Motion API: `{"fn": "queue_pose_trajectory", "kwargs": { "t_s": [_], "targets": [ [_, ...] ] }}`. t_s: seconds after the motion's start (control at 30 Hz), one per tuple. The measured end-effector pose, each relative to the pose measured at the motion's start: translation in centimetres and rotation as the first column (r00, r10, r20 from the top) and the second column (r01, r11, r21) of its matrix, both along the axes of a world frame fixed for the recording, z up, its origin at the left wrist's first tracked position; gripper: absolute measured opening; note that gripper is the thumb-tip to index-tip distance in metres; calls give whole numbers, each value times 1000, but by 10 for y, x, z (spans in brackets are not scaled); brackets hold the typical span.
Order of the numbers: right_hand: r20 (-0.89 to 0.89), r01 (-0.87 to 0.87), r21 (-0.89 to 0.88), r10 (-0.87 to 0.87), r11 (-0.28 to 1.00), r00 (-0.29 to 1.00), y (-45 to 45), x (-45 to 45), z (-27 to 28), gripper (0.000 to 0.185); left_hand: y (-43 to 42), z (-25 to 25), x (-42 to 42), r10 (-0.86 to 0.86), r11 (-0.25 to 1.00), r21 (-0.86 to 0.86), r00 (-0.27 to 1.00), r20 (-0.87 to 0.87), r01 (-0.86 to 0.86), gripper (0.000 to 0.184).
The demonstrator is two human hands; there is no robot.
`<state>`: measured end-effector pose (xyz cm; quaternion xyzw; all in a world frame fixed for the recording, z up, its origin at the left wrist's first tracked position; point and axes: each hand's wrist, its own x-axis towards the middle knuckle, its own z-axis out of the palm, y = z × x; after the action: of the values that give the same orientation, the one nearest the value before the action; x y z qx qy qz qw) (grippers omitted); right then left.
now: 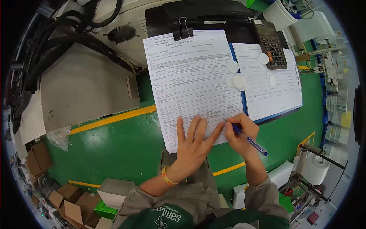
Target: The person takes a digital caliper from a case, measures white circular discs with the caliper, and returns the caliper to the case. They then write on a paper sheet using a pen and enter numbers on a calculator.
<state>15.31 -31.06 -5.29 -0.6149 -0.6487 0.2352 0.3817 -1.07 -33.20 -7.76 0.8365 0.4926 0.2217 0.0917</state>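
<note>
Green-painted floor (99,145) with yellow marking lines (114,119) extends below the work area, and a grey-beige machine panel (87,87) stands on the left. Right hand (241,143) of the person pinches a blue pen with a clear patterned barrel (258,146) between thumb and fingers, its point directed at the lower right of a white printed paper form with ruled tables (190,91); contact of the tip with the paper cannot be confirmed. Left hand (191,147) rests palm down on the near edge of that form, fingers spread, thumb extended towards the pen tip; a yellow wristband (166,176) encircles the wrist. At the far edge of the form sits a black metal binder clip with wire handles (183,33). Several thin white round discs (239,81) lie at the form's right edge and on the adjacent white sheet with handwriting (272,101), which rests on a blue-edged board (279,113). Across that sheet's far right corner lies a dark rectangular calculator with orange and black keys (270,44). Further out, a white plastic bucket (275,17) stands far right, and open brown cardboard boxes (74,210) occupy the near left.
</note>
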Motion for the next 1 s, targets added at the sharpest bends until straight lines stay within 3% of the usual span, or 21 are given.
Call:
{"fn": "queue_pose_trajectory", "kwargs": {
  "t_s": [0.17, 0.37, 0.5, 0.6, 0.7, 0.77, 0.83, 0.87, 0.93, 1.0],
  "targets": [
    [26, -65, 123, 62, 990, 998, 0, 2, -9, 9, 0, -2, 0, 3, 1000, 19, 1000, -12, -3, 71],
    [-101, 19, 38, -15, 999, 995, -3, 3, -6, 16, 0, -2, -2, -9, 1000, 8, 1000, -21, 9, 76],
    [-31, -6, 41, 7, 999, 999, -4, 2, -5, 12, 0, -4, -2, -17, 1000, 15, 1000, 16, 16, 56],
    [-1, -14, 40, 14, 999, 1000, -4, -1, -5, 13, -1, -3, -2, -21, 1000, -6, 1000, -11, 21, 75],
    [-9, 8, 107, -7, 994, 1000, -1, 1, 0, 14, -1, 7, -4, -34, 994, -100, 996, 77, 42, 69],
    [-9, 31, 241, -30, 970, 1000, 8, 10, 3, 17, 9, 25, -16, -93, 950, -264, 959, 269, 167, 66],
    [174, 34, 334, -97, 942, 980, 26, 29, 14, 30, 23, 43, -37, -91, 885, -370, 883, 460, 284, 60],
    [267, 38, 348, -138, 937, 954, 35, 39, 18, 35, 36, 56, -47, -16, 881, -397, 853, 522, 259, 55],
    [344, 6, 303, -115, 953, 932, 59, 63, 21, 42, 80, 73, -60, -56, 995, -60, 921, 386, 86, 35],
    [456, -82, 253, -44, 964, 889, 82, 80, 21, 45, 130, 85, -63, 0, 1000, -22, 864, 504, 12, 29]
  ]
}}
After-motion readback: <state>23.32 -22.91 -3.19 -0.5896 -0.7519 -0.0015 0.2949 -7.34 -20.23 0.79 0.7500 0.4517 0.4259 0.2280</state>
